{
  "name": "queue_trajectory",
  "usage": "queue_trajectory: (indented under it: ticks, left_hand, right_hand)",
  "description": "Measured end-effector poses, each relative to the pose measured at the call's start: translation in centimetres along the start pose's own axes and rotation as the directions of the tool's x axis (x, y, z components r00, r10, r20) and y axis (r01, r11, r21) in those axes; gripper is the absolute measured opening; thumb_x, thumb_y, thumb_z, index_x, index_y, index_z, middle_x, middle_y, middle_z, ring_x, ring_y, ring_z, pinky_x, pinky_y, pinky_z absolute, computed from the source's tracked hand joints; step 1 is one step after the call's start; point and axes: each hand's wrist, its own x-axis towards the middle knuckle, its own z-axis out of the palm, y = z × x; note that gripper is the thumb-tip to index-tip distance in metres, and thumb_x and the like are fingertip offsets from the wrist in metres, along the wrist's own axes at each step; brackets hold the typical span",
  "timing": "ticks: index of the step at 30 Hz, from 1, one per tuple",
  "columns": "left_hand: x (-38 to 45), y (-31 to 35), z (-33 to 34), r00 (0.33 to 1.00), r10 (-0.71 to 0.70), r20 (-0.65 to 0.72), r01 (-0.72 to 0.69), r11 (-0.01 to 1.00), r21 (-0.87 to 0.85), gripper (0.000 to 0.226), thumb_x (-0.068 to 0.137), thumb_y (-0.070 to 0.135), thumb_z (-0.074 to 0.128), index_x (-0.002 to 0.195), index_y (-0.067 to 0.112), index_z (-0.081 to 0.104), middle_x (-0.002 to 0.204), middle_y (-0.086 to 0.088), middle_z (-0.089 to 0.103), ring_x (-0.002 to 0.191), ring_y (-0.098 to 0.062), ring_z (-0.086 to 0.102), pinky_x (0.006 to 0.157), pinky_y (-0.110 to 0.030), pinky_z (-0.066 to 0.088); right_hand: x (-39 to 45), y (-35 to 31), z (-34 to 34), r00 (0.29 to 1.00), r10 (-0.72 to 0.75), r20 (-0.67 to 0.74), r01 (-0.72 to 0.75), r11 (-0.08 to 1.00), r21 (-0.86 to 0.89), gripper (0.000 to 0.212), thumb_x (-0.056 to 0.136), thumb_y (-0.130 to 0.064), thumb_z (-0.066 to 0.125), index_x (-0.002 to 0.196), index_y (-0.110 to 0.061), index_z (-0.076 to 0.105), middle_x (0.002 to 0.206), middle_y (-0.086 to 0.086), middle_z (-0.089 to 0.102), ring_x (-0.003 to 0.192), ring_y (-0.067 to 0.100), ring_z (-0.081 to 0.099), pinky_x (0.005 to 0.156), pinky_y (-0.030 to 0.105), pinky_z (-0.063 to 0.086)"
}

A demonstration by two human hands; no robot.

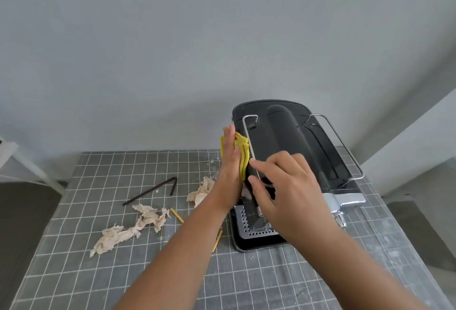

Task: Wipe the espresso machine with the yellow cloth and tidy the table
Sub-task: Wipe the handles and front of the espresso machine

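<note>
My left hand point(228, 161) lies flat, fingers straight and together, pressing the yellow cloth point(243, 155) against the left side of the espresso machine point(283, 142). The cloth is bunched into folds between my palm and the black casing, with its edge showing just beside the metal rail point(249, 146) that runs along the machine's top. My right hand point(286, 191) rests on the front left corner of the machine, fingers curled over the edge and the forefinger stretched along the rail; I think the thumb hooks round the corner below, though my own knuckles hide most of that.

The machine stands at the far right of the table point(98, 272), which is covered in a grey cloth with a white grid. Its perforated drip tray point(249, 228) shows under my right wrist, and a shiny metal part point(345, 201) sticks out at its right side.

To the left lie crumpled tissues point(128, 228), with another crumpled piece point(201, 191) near my left wrist. A bent black rod point(158, 190) lies beyond them. A short yellow stick point(177, 215) lies just beside the tissues, and a second one point(217, 240) pokes out from under my left forearm. Pale crumbs point(212, 165) are scattered near the machine's base.
</note>
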Motion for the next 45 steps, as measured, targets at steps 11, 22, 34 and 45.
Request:
queue_trajectory:
  ticks: [11,22,34,45]
  left_hand:
    - [6.8,4.2,-2.7,0.987,-0.114,0.116,0.085,0.97,0.228,0.066,0.101,0.034,0.047,0.155,0.032,0.01,0.161,0.007,-0.024,0.15,-0.012,-0.013,0.123,-0.046,0.011]
    - [6.6,3.9,-1.7,0.917,0.112,-0.383,-0.037,0.98,0.198,0.019,0.072,0.04,0.083,0.086,0.045,0.071,0.109,0.008,0.058,0.103,-0.015,0.063,0.09,-0.033,0.055]
    - [7.0,4.7,-0.7,0.785,-0.114,-0.609,0.117,0.993,-0.035,0.012,0.082,0.027,0.072,0.084,0.015,0.068,0.084,0.003,0.069,0.071,-0.012,0.065,0.061,-0.022,0.055]
    - [3.4,-1.4,0.1,0.944,-0.259,-0.206,0.184,0.928,-0.323,0.056,0.088,0.07,0.047,0.138,0.045,0.044,0.147,0.003,0.049,0.131,-0.017,0.051,0.107,-0.047,0.043]
  right_hand:
    - [-1.2,-0.3,0.8,0.994,-0.01,-0.111,0.013,1.0,0.027,0.028,0.088,-0.021,0.053,0.103,-0.008,0.072,0.07,-0.003,0.061,0.07,0.02,0.048,0.07,0.027,0.042]
    - [-1.3,0.0,1.2,0.99,0.001,-0.138,0.006,0.999,0.054,0.028,0.088,-0.016,0.053,0.106,-0.005,0.072,0.071,-0.002,0.063,0.072,0.02,0.049,0.07,0.025,0.041]
    - [-1.7,0.0,1.2,0.99,0.004,-0.141,0.002,0.999,0.042,0.023,0.085,-0.009,0.062,0.105,-0.005,0.072,0.072,-0.001,0.063,0.071,0.022,0.049,0.07,0.029,0.043]
    - [-1.8,0.1,1.3,0.988,0.005,-0.152,0.004,0.998,0.064,0.024,0.087,-0.009,0.058,0.106,-0.005,0.072,0.074,-0.001,0.063,0.073,0.02,0.048,0.072,0.027,0.042]
